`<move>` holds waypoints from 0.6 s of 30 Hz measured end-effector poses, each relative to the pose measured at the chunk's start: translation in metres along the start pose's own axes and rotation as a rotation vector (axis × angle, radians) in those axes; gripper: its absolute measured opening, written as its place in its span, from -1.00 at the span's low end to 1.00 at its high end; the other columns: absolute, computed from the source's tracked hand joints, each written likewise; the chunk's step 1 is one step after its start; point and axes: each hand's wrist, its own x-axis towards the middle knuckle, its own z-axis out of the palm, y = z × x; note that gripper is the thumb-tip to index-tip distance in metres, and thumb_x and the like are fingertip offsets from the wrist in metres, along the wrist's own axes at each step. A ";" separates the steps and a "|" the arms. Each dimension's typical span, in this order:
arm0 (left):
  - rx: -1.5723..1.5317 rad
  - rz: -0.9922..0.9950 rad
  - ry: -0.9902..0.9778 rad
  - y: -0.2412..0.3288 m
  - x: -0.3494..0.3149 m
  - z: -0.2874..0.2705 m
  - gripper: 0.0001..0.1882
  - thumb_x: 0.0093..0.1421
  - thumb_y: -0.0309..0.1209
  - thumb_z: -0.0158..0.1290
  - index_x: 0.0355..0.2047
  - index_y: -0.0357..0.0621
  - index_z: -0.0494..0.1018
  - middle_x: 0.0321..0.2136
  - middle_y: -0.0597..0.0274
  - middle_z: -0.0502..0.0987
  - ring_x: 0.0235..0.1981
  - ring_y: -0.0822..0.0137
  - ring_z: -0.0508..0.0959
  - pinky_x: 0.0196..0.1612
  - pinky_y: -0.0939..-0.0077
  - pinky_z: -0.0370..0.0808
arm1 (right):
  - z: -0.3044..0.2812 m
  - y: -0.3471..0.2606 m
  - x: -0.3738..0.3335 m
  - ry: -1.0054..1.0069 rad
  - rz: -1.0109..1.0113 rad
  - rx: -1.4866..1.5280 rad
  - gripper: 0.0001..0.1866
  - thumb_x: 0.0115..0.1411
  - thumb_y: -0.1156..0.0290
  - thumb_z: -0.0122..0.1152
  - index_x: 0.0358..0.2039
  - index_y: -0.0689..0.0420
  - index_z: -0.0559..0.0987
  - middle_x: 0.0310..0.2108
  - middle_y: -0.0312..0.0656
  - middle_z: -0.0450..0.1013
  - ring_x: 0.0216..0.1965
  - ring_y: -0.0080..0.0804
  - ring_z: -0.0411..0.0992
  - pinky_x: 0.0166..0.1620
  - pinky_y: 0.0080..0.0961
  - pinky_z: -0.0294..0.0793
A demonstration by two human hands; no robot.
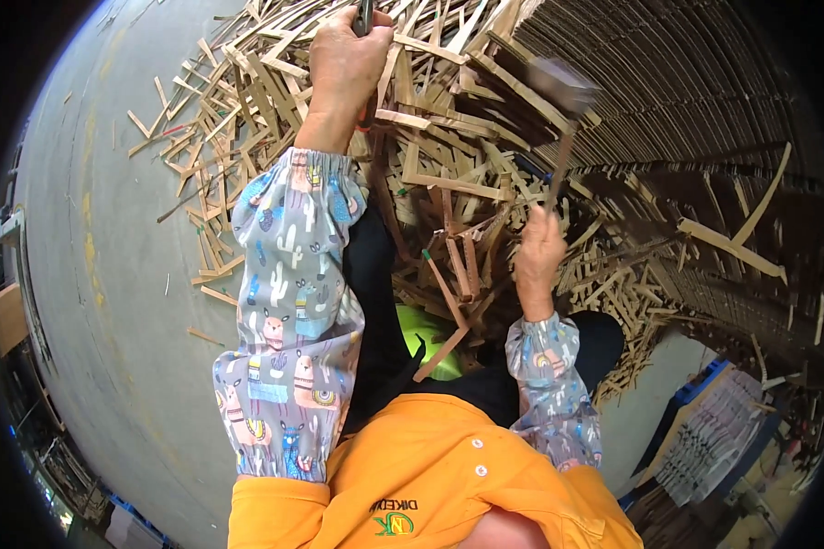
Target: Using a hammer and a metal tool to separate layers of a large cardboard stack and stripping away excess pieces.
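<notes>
My right hand (539, 252) is closed round the handle of a hammer (561, 165). The hammer's head is smeared by motion and shows in front of the tall stack of cardboard sheets (668, 82). Farther forward and to the left, my left hand (346, 62) is wrapped round a dark-handled tool (363, 16). A bit of black and orange shows beside that wrist; most of the tool is hidden by the hand. Beneath and between both hands lies a heap of brown cardboard offcut strips (439, 178), many bent into angles.
Grey floor (137, 302) stretches along the left, with loose strips scattered at the heap's edge. On the right, bent strips (732, 247) hang from the stack's side. A blue pallet with stacked sheets (710, 435) stands at lower right. Something bright green (435, 343) shows between my legs.
</notes>
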 end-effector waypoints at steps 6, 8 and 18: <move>-0.044 -0.145 -0.102 0.008 -0.001 0.018 -0.80 0.02 -0.34 0.01 -0.37 -0.07 0.56 -0.58 0.18 0.56 -0.52 0.34 0.56 -0.35 0.43 0.47 | 0.013 0.087 0.019 -0.041 0.079 -0.208 -0.55 0.32 0.14 -0.18 -0.49 0.30 0.35 -0.69 0.01 0.13 -0.64 -0.36 0.07 -0.53 -0.37 0.14; -0.051 -0.105 -0.103 0.004 -0.003 0.022 -0.79 0.02 -0.34 0.01 -0.36 -0.11 0.55 -0.56 0.13 0.56 -0.49 0.34 0.56 -0.34 0.43 0.46 | 0.012 0.113 -0.005 -0.185 0.213 -0.340 -0.60 0.30 0.16 -0.13 -0.40 0.29 0.42 -0.66 0.10 0.23 -0.65 -0.12 0.14 -0.50 -0.24 0.20; -0.101 -0.089 -0.075 0.028 -0.001 0.018 -0.81 0.02 -0.43 -0.01 -0.38 -0.28 0.47 -0.59 0.10 0.50 -0.53 0.31 0.50 -0.45 0.45 0.42 | 0.034 0.098 0.019 0.039 -0.030 -0.226 -0.65 0.31 0.25 -0.14 -0.45 0.28 0.41 -0.75 -0.08 0.20 -0.72 -0.31 0.05 -0.60 -0.34 0.16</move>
